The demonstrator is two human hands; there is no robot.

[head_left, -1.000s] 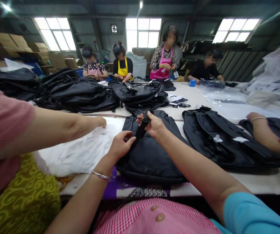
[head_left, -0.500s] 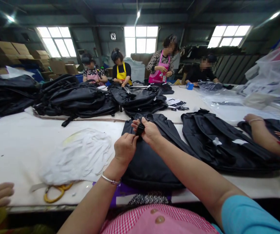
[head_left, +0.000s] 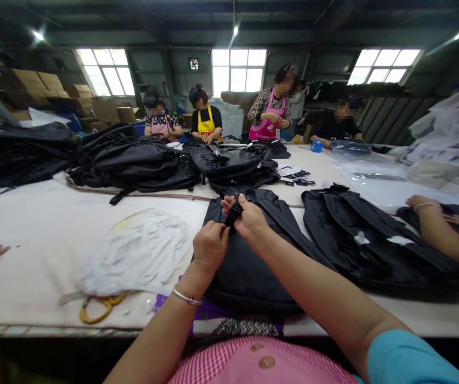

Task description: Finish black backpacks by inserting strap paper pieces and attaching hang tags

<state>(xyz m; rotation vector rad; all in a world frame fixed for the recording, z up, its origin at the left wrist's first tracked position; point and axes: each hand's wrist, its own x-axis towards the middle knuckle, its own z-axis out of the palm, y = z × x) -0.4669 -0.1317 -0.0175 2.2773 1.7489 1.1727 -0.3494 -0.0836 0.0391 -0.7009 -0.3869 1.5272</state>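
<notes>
A black backpack (head_left: 249, 272) lies flat on the table in front of me. Above its upper part, both my hands hold a black strap (head_left: 234, 213), bunched into a small bundle. My right hand (head_left: 251, 217) has its thumb and fingers closed around the bundle. Just below and to the left, my left hand (head_left: 210, 244) pinches the lower end of the strap between thumb and fingertips. Any buckle within the bundle is too dark to make out.
White cloth pieces (head_left: 137, 250) lie left of the backpack, with yellow-handled scissors (head_left: 97, 309) below them. Another black backpack (head_left: 373, 240) is on the right, near a co-worker's arm (head_left: 433, 224). Piled backpacks (head_left: 133, 162) stand behind; other people work across the table.
My hands keep their grip on the strap, its bundle now tilted a little more. The view has shifted slightly left. A co-worker's hand at lower left has drawn back toward the frame's edge.
</notes>
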